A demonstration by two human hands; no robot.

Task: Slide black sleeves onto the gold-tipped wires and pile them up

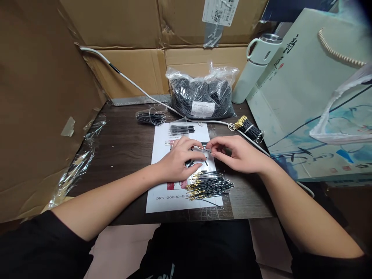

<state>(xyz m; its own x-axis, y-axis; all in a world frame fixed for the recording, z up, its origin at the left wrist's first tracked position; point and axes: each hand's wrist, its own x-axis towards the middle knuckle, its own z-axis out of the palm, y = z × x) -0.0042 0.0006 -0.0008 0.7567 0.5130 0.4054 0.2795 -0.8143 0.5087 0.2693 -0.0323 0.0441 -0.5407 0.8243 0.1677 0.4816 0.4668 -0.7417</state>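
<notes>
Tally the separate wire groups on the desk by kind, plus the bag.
Tied black bundles: 2 — left one, one on the white sheet
Tied gold-tipped bundle: 1
Loose gold-tipped pile: 1
Plastic bag of wires: 1
Total: 5

Both hands met over a white sheet [162,193] on the bench [122,147]; the left hand [178,162] and right hand [238,155] pinched a thin wire [202,147] between fingertips. A wire pile [209,185] lay near; a wire bag [202,97] stood far.
</notes>
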